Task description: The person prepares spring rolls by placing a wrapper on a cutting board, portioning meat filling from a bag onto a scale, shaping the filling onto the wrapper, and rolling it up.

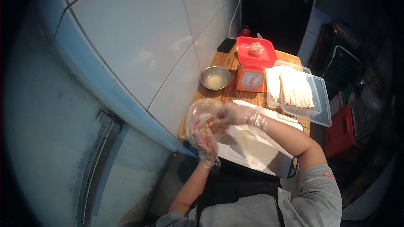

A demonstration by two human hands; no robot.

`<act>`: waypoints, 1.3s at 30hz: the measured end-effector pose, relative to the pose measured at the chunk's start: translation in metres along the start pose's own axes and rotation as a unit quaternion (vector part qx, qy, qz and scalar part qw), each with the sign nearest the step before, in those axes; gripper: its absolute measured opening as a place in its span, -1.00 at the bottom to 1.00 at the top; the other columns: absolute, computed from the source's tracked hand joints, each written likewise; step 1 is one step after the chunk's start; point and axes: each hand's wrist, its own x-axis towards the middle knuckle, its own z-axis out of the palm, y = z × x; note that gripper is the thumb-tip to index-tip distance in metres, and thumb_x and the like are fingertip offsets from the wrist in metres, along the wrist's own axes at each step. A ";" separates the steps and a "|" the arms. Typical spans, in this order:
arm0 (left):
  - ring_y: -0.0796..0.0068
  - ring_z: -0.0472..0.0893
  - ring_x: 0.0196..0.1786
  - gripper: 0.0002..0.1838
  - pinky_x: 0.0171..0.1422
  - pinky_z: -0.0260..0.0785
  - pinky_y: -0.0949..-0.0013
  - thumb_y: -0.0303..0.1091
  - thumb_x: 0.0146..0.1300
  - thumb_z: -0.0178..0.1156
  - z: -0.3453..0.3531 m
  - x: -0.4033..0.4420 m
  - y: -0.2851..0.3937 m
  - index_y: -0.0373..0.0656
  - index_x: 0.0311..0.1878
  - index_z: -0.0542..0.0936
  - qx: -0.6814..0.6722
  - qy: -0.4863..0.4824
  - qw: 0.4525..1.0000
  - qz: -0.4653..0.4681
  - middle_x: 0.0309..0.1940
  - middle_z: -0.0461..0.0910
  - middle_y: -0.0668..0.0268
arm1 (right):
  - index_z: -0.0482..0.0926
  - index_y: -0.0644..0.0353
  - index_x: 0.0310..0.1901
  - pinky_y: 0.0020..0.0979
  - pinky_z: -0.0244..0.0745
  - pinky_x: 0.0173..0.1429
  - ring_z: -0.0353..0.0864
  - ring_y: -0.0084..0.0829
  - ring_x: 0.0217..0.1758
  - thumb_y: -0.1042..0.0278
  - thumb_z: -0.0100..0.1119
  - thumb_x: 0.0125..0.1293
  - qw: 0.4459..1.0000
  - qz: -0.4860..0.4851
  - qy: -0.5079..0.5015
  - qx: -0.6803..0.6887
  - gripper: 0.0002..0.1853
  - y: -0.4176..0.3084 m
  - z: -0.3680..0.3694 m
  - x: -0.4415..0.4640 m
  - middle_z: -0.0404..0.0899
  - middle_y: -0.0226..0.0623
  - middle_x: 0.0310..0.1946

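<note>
My left hand, in a clear plastic glove, is at the near side of a clear plastic bag, its fingers curled against it. Pinkish-orange minced filling shows between my hands. My right hand, also gloved, reaches over the filling from the right with bent, closed fingers; whatever they grip is hidden. Beneath my right forearm lies a white cutting board bearing a thin pale wrapper sheet.
Behind my hands stand a metal bowl of cloudy liquid and an orange scale, whose red tray holds a minced lump. Rolled wrappers fill a plastic container at right. A tiled wall borders the left.
</note>
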 end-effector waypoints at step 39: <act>-0.04 0.38 0.37 -0.65 0.50 0.17 0.01 -0.44 0.49 0.05 0.005 -0.002 -0.006 -0.32 0.27 0.38 -0.031 0.008 0.999 -0.005 0.30 0.37 -0.07 | 0.80 0.12 -0.09 -0.39 0.60 0.19 0.75 -0.42 -0.01 0.22 0.35 0.23 0.887 0.076 0.454 -0.021 -0.73 0.050 -0.248 -0.005 0.79 -0.29 -0.10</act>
